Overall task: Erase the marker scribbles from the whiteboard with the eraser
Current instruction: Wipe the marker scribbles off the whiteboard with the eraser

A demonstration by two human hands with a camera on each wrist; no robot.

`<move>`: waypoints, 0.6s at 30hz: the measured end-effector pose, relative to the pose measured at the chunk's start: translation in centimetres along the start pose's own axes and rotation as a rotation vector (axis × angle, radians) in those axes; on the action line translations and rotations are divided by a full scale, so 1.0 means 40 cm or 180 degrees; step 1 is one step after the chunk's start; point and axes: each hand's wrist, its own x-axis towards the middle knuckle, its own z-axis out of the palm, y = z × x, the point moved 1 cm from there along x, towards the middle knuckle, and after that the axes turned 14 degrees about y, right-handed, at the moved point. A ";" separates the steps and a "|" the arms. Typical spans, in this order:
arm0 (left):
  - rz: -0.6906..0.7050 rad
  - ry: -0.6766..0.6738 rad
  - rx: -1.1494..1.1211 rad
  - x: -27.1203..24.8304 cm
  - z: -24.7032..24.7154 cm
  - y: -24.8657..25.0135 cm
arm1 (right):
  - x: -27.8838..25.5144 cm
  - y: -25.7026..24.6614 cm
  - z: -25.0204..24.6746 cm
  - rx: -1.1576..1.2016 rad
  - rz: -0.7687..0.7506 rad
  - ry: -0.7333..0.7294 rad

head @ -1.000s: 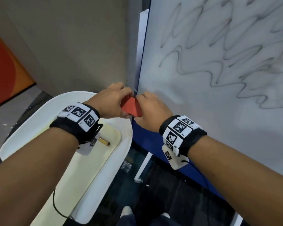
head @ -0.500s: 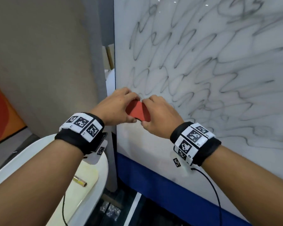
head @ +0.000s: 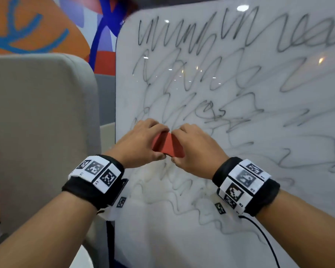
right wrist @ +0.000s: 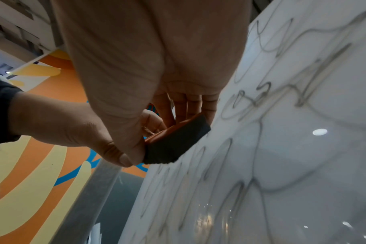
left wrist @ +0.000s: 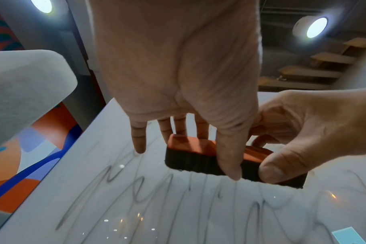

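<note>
The whiteboard [head: 259, 219] stands upright and is covered in grey marker scribbles [head: 207, 111]. Both hands hold a red-backed eraser [head: 167, 146] with black felt against the board near its left edge, at mid height. My left hand [head: 141, 144] grips its left end, thumb below and fingers above. My right hand [head: 197, 149] grips the right end the same way. In the left wrist view the eraser's [left wrist: 190, 158] felt lies flat on the board under my left hand [left wrist: 217, 154], with my right hand [left wrist: 303, 132] beside it. The right wrist view shows the eraser [right wrist: 173, 145] held by my right hand [right wrist: 173, 109].
A grey padded panel [head: 37, 122] stands just left of the board's edge [head: 115, 93]. Behind it is an orange and blue painted wall [head: 37, 26]. A black cable [head: 265, 235] hangs from my right wrist in front of the board.
Both hands have carried the eraser up the board from its lower left corner to mid height. My view has risen, so the white table and blue base are out of sight.
</note>
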 end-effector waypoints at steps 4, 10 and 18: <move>0.0085 0.0267 0.0000 0.058 -0.027 0.042 | 0.036 0.040 -0.068 -0.0104 -0.0092 0.0170; 0.0122 0.0646 0.0094 0.120 -0.067 0.090 | 0.080 0.078 -0.137 -0.0351 -0.0355 0.0420; 0.0266 0.1062 -0.0081 0.197 -0.093 0.108 | 0.150 0.099 -0.182 -0.0750 -0.0587 0.0572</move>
